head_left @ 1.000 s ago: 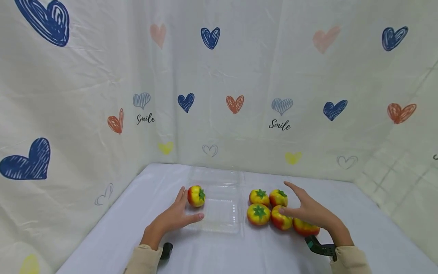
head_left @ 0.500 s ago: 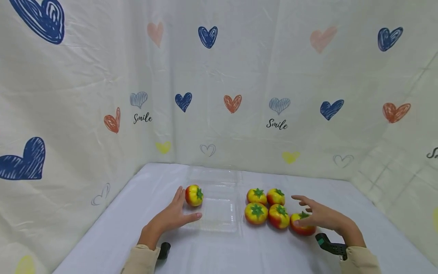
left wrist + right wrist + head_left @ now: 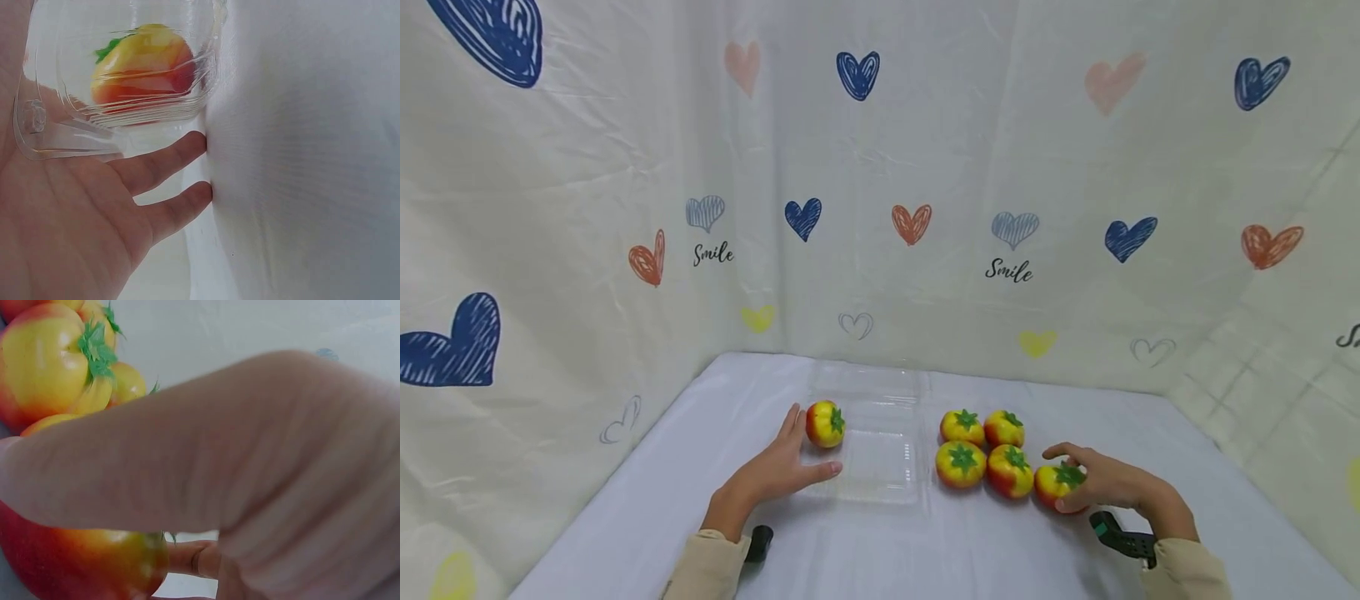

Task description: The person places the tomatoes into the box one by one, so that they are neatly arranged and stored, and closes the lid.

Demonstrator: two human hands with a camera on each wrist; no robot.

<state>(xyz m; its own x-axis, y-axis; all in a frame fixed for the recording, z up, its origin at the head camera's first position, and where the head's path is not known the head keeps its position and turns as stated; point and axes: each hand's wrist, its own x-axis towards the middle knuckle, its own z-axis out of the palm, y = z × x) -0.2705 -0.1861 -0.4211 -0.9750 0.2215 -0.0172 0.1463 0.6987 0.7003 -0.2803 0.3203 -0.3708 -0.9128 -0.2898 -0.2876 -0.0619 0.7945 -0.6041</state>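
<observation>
A clear plastic clamshell box [image 3: 883, 471] stands on the table with its lid folded back. One yellow-red toy tomato [image 3: 825, 424] with a green leafy top sits at its left side. My left hand [image 3: 778, 467] lies along that side with fingers spread; in the left wrist view two fingertips [image 3: 197, 142] meet the white cloth beside the box. To the right, my right hand [image 3: 1108, 482] curves round the rightmost toy tomato [image 3: 1050, 485], thumb [image 3: 112, 475] across its near side and fingers behind. The thumb hides part of that tomato in the right wrist view.
Several more toy tomatoes, including a front-left one [image 3: 960, 465], cluster between the box and my right hand. White cloth [image 3: 985, 554] covers the table. A white curtain [image 3: 947, 300] printed with hearts closes off the back and sides.
My right hand has moved right from over the cluster and come down onto the rightmost toy tomato, its fingers closing in round it. The left hand has stayed by the box.
</observation>
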